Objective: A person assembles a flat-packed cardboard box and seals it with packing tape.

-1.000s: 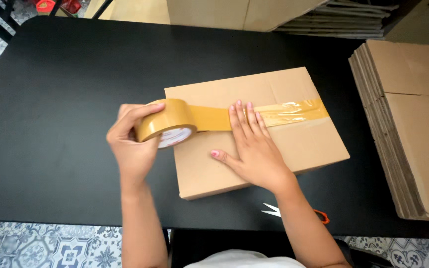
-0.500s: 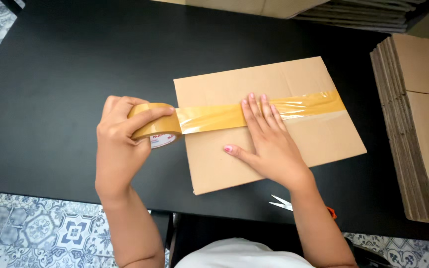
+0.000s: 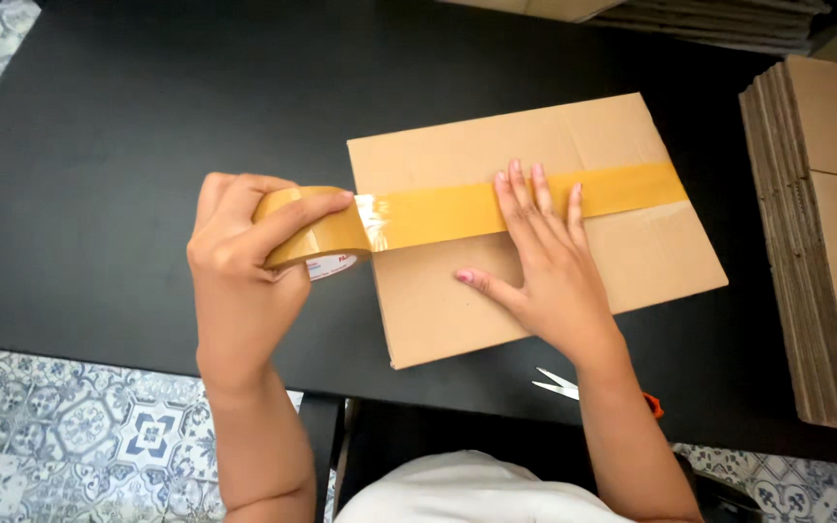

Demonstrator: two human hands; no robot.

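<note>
Left hand (image 3: 239,266): my fingers curl around the tape roll (image 3: 312,232), held at the box's left edge.
Right hand (image 3: 549,261): flat, fingers spread, pressing the tape strip (image 3: 438,211).
Cardboard box (image 3: 535,228): flat on black surface (image 3: 128,145).

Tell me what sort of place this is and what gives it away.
Probably a packing or shipping workstation. A stack of flattened cartons lies on the black table, the left hand holds a roll of brown packing tape drawn across a cardboard box, and scissors lie near the table's edge.

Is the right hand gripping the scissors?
No, the right hand lies flat on the cardboard box, while the scissors lie untouched.
</note>
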